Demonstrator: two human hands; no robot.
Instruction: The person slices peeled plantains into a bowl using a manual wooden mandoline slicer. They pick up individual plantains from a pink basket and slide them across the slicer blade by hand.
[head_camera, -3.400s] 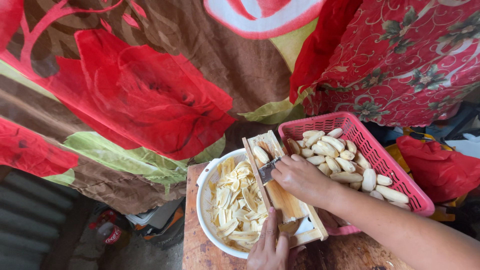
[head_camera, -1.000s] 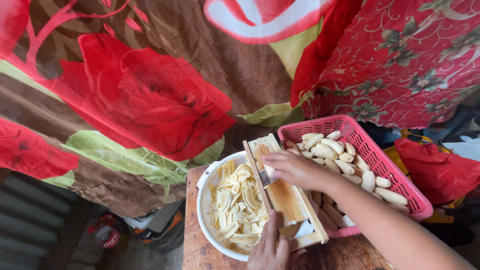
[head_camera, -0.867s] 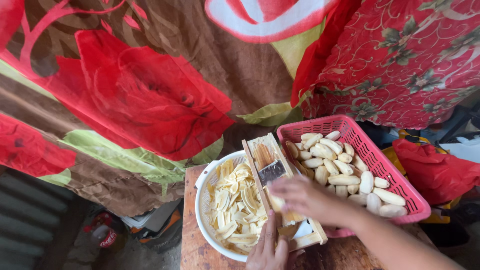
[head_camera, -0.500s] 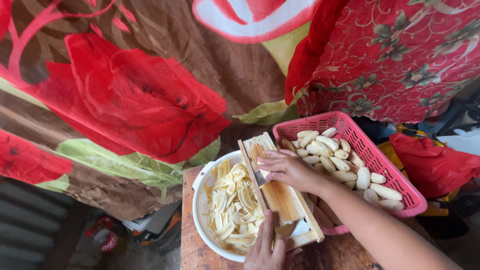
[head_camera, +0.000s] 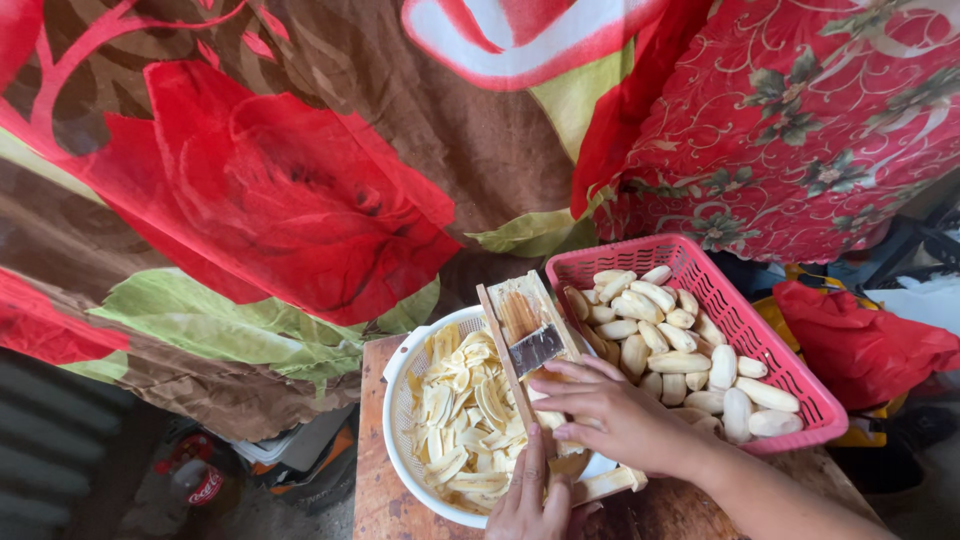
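A wooden slicer board (head_camera: 527, 322) with a metal blade lies tilted across a white bowl (head_camera: 397, 440) full of pale yellow banana slices (head_camera: 462, 420). My right hand (head_camera: 610, 420) presses a peeled banana piece flat against the board just below the blade. My left hand (head_camera: 530, 500) grips the board's lower end at the bottom edge of the view. To the right, a pink plastic basket (head_camera: 790, 375) holds several peeled bananas (head_camera: 680, 345).
Bowl and basket rest on a worn wooden table (head_camera: 375, 490). A large flowered cloth (head_camera: 280, 180) in red, brown and green hangs behind. A red bag (head_camera: 865, 345) lies right of the basket. A bottle (head_camera: 200, 485) sits on the floor at lower left.
My right hand has kept sliding up and down the board over the blade; now it sits lower, just under the blade. The left hand has held its grip.
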